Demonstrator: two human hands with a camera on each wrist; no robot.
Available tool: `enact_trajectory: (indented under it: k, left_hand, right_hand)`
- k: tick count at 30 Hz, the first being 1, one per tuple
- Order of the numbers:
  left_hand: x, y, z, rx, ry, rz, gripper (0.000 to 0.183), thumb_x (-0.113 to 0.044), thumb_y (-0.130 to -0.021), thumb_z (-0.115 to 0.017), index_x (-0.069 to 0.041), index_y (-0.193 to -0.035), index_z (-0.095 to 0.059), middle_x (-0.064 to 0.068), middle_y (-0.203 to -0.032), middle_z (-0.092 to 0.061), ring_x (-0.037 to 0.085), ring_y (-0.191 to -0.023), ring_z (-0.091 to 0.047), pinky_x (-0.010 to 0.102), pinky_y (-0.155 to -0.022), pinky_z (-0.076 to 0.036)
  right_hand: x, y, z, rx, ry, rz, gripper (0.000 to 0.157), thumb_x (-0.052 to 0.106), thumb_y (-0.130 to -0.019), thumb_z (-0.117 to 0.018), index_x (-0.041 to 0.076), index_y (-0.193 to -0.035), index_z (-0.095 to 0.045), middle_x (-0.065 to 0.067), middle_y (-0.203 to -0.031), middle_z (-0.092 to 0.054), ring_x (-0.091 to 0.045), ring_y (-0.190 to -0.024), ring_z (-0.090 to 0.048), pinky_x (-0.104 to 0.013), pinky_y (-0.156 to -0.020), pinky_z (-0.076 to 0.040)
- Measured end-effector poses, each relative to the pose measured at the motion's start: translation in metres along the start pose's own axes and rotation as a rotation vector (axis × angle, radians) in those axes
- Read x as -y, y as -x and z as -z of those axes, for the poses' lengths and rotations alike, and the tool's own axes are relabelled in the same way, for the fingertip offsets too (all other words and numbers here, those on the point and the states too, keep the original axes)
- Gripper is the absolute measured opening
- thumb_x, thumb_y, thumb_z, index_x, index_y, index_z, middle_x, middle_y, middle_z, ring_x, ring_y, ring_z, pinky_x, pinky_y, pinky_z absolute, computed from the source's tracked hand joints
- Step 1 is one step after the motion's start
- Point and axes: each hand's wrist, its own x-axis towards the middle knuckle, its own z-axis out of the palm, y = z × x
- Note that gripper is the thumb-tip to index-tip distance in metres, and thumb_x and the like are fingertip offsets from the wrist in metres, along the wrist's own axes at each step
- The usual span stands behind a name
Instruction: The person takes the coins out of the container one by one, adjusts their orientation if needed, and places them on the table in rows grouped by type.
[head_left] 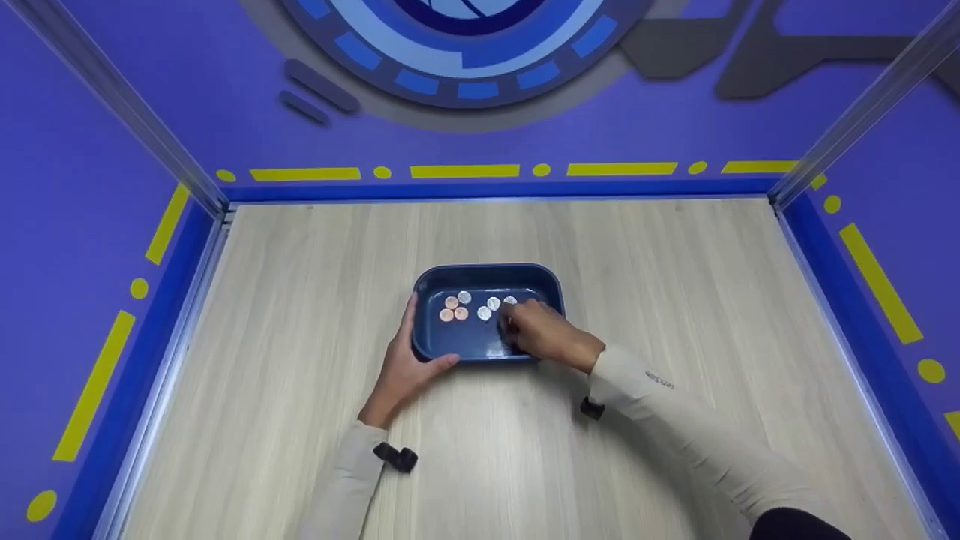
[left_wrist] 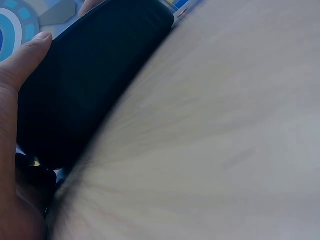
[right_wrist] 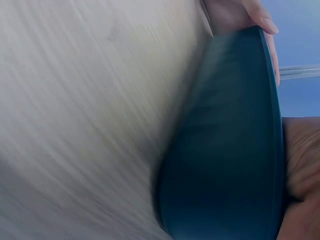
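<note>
A dark blue rectangular tray [head_left: 465, 346] with rounded corners holds several coins. Three copper coins [head_left: 461, 313] and one silver coin [head_left: 464, 298] form a cluster in its left half. Further right lie three silver coins [head_left: 484, 313], the rearmost close to the right hand. My left hand [head_left: 405, 371] grips the tray's front left corner, thumb at the front rim and fingers along the left wall. Over the front right rim, my right hand [head_left: 547, 330] reaches in with bent fingers pointing down at the tray's floor. Its fingertips are blurred, and I cannot tell if they pinch a coin.
The tray rests on a pale wood-grain table [head_left: 300, 300]. Purple-blue panels [head_left: 480, 142] with yellow marks stand behind and on both sides, joined by metal posts [head_left: 862, 97]. Small black devices [head_left: 396, 456] are worn at the wrists.
</note>
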Motion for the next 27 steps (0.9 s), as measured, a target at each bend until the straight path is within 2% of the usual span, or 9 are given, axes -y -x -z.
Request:
enact_trajectory:
  k: [5, 13, 20, 27]
  left_hand:
    - [-0.001, -0.002, 0.0, 0.001, -0.003, 0.011, 0.131, -0.04, -0.081, -0.099, -0.011, -0.178, -0.014, 0.022, -0.178, -0.029, 0.043, -0.16, -0.036, 0.061, -0.129, -0.03]
    - [-0.001, 0.0, -0.001, -0.005, 0.011, 0.021, 0.133, -0.039, -0.08, -0.1, -0.013, -0.178, -0.014, 0.023, -0.177, -0.031, 0.043, -0.158, -0.039, 0.059, -0.128, -0.031]
    - [-0.002, 0.0, -0.001, -0.002, -0.01, 0.012, 0.131, -0.037, -0.082, -0.098, -0.011, -0.178, -0.014, 0.022, -0.178, -0.029, 0.043, -0.16, -0.036, 0.061, -0.129, -0.029]
    - [0.0, 0.001, 0.0, 0.001, -0.021, 0.018, 0.131, -0.042, -0.082, -0.098, -0.011, -0.178, -0.014, 0.02, -0.18, -0.025, 0.042, -0.163, -0.032, 0.061, -0.13, -0.026]
  right_hand:
    - [0.004, 0.008, 0.001, -0.122, -0.022, 0.024, 0.007, 0.0, -0.098, -0.078, 0.003, -0.099, -0.071, -0.003, -0.082, -0.071, -0.019, -0.075, -0.064, -0.041, -0.066, -0.055]
    - [0.012, 0.029, 0.005, -0.19, -0.108, -0.011, 0.01, 0.002, -0.098, -0.081, 0.005, -0.101, -0.071, -0.006, -0.09, -0.079, -0.018, -0.082, -0.074, -0.038, -0.071, -0.062]
    - [0.012, 0.046, 0.018, -0.252, -0.228, -0.061, 0.014, -0.004, -0.095, -0.081, 0.005, -0.101, -0.073, -0.003, -0.088, -0.076, -0.012, -0.077, -0.067, -0.028, -0.068, -0.056]
    - [0.006, 0.061, 0.022, -0.274, -0.286, -0.073, 0.014, -0.005, -0.094, -0.082, 0.004, -0.099, -0.072, -0.003, -0.086, -0.075, -0.012, -0.075, -0.066, -0.025, -0.067, -0.054]
